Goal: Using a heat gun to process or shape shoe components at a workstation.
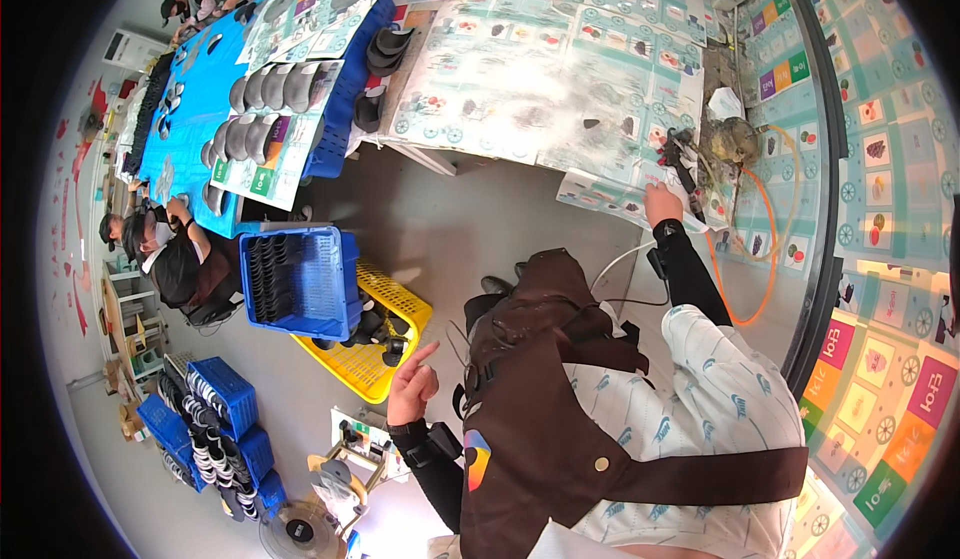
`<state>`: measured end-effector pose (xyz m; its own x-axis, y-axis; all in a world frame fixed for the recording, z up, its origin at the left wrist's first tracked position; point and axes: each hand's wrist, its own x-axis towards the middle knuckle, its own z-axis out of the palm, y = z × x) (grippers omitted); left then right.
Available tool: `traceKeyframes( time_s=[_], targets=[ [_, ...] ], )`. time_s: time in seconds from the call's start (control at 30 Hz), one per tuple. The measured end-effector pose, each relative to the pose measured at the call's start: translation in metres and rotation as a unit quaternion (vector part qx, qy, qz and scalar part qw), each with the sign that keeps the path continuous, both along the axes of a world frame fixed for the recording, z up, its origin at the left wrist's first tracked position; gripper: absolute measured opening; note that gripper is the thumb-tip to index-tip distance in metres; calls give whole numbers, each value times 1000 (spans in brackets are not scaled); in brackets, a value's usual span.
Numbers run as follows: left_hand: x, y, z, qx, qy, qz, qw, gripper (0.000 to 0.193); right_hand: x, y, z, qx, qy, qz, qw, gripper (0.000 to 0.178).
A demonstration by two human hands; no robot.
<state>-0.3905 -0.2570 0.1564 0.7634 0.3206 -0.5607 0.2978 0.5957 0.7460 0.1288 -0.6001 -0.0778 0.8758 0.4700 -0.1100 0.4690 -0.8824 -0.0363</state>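
My left hand (412, 387) is raised beside the yellow crate, index finger stretched out and the other fingers loosely bent, with nothing in it. At the near right corner of the paper-covered table (480, 109), my right hand (663, 204) is right next to a black spray gun (680, 159). Its fingers are too small and partly hidden to show whether they grip the gun. Small dark pieces (591, 123) lie on the smudged paper in the middle of the table.
An orange hose (765, 259) loops down right of my arm. At left, a blue crate (335, 309) of stacked dark pieces sits over a yellow crate (375, 389). Curved dark pieces (300, 87) line a sheet by a blue-covered table (200, 94), where people work. A fan (300, 531) stands lower left.
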Motion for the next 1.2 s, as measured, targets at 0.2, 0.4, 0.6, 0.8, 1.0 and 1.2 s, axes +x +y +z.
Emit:
traceKeyframes(
  time_s=[0.2,0.4,0.6,0.8,1.0,1.2],
  targets=[
    [0,-1,-1,1,-7,-4,1000,49,-1,0,-1,7,-10,10,1000,15],
    [0,0,1,-1,-9,-2,1000,50,1,2,-3,10,-9,11,1000,16],
    [3,0,0,-2,-15,-7,1000,49,0,1,4,-4,-1,2,1000,15],
    [9,0,-7,35,36,-11,999,45,-7,6,-4,-33,13,-5,999,16],
    [79,22,-18,232,81,-153,957,42,-56,18,51,31,-10,-34,999,10],
    [218,-6,-17,643,-49,-317,695,62,-123,32,122,92,12,-23,995,7]
  ],
)
